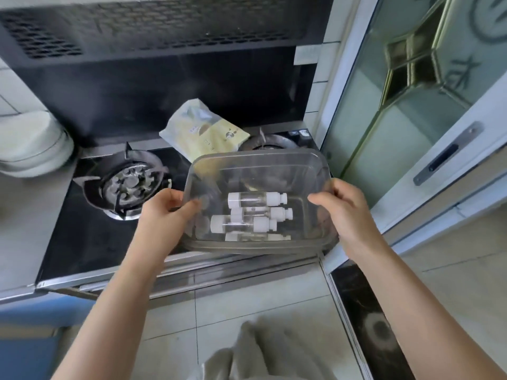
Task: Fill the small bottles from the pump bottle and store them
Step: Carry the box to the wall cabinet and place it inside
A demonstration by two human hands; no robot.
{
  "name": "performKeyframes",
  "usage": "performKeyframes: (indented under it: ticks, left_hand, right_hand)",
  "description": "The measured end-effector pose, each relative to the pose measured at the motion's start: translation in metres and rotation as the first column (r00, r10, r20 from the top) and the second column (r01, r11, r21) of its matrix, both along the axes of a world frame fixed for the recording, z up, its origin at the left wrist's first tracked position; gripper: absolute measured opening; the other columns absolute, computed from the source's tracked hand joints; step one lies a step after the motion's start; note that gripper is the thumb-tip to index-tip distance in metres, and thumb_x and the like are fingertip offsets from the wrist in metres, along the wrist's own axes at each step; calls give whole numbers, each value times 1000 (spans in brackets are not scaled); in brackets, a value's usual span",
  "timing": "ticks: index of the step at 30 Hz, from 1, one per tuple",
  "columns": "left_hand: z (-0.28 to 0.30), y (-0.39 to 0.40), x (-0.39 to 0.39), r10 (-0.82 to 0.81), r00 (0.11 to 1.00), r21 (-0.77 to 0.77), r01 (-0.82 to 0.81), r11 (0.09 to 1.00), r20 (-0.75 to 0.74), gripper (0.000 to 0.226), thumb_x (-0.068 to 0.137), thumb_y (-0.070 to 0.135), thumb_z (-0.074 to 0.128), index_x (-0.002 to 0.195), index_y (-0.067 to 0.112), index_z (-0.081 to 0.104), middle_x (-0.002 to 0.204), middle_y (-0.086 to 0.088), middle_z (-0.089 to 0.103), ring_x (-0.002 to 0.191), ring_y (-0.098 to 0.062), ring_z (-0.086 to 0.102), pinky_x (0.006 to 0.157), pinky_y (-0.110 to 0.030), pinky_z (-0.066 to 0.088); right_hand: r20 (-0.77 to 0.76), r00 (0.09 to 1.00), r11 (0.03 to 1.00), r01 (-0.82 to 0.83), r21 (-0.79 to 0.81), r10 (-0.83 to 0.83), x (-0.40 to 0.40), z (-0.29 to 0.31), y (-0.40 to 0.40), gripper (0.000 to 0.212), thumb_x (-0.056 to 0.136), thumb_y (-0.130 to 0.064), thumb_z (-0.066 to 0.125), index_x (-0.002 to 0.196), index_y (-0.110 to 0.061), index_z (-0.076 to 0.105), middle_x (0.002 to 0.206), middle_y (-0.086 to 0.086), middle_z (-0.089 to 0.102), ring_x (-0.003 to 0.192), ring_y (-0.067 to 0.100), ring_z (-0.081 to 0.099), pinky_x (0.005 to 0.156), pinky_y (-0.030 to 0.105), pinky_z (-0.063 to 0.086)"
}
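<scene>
A clear plastic box (pixel 260 165) is held above the front right part of the stove, tilted toward me. Inside it lie several small clear bottles (pixel 256 200) with white caps, on their sides. My left hand (pixel 170 212) grips the box's left wall, thumb on the rim. Fingers of my right hand (pixel 343 207) curl round the box's right wall. No pump bottle is in view.
A black gas stove (pixel 82 237) has a left burner (pixel 129 185) and a right burner (pixel 270 142) partly behind the box. A yellowish packet (pixel 204 130) lies between the burners. White bowls (pixel 30 144) are stacked at left. A glass door (pixel 411 105) stands at right.
</scene>
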State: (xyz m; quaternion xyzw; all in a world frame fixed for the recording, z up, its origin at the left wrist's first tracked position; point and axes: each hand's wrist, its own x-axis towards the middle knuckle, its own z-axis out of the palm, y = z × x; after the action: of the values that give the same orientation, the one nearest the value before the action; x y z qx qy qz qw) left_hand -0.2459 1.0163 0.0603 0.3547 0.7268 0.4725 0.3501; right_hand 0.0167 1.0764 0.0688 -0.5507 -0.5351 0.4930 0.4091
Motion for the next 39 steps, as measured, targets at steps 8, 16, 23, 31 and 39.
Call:
performKeyframes:
  ticks: [8,16,23,31,39]
  left_hand:
    - [94,55,-5,-2,996,141,14,990,-84,17,84,17,71,77,4,63,51,-3,60,45,-15,52,44,-24,43]
    - [198,107,-7,69,973,305,1,952,-219,21,84,17,72,82,-3,64,61,-9,63,53,-22,55,59,-35,48]
    - [295,141,-18,86,936,332,35,943,-343,18,86,18,67,76,4,64,50,-2,65,51,-22,59,40,-22,48]
    - [381,161,-40,-11,948,239,92,967,-318,21,90,13,62,93,-8,59,84,-20,66,58,-31,68,54,-39,62]
    - [416,175,-45,-83,963,227,143,963,-255,12,90,4,57,87,-8,57,74,-20,60,58,-37,70,56,-43,62]
  right_hand:
    - [-167,986,998,-12,66,23,0,85,73,17,70,-11,67,56,-11,60,60,8,51,61,21,52,64,31,37]
    - [-166,982,976,-55,212,92,-2,183,136,41,78,-8,64,41,-20,51,44,-5,44,41,14,43,53,28,30]
    - [-104,987,927,-79,367,125,-12,275,168,25,84,-13,64,61,-8,57,45,-2,51,36,12,50,37,16,39]
    - [86,981,915,-192,355,173,-28,356,204,20,81,-29,68,79,-10,62,64,7,57,53,20,55,57,28,55]
    - [355,929,809,-127,574,-107,-36,414,232,29,90,-30,50,73,-7,57,66,10,65,55,26,64,67,36,57]
